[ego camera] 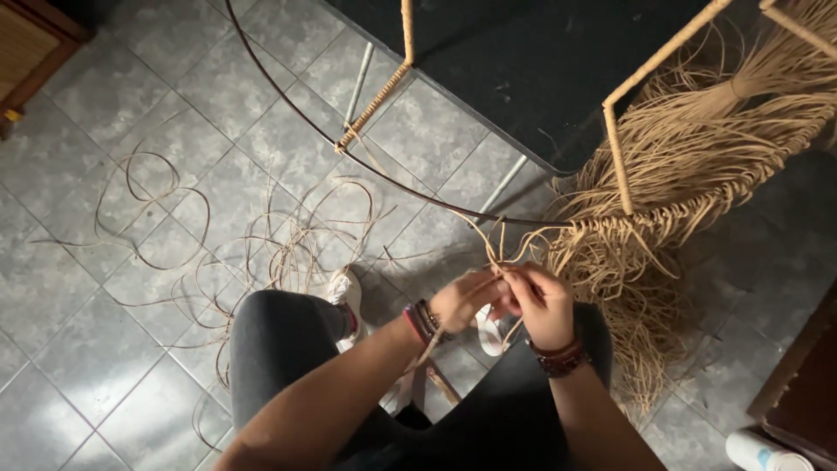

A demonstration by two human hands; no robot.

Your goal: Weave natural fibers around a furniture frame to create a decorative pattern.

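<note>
The person sits low over a grey tiled floor (113, 349), knees drawn up so the work sits just in front of the lap. Both hands meet close together: the left hand (466, 301) and the right hand (542, 303) each pinch thin tan cane strands (501, 253), fingers closed tight on them, which keeps the strands taut where they run up to the dark curved hoop (288, 96) of a metal frame. The frame's upright rods (619, 161) are already wrapped in cane, and a thick hank of loose strands (697, 148) hangs from its right side, within easy reach for feeding in. Spare lengths (174, 227) lie curled on the floor to the left, well apart from the hands, out of the way
</note>
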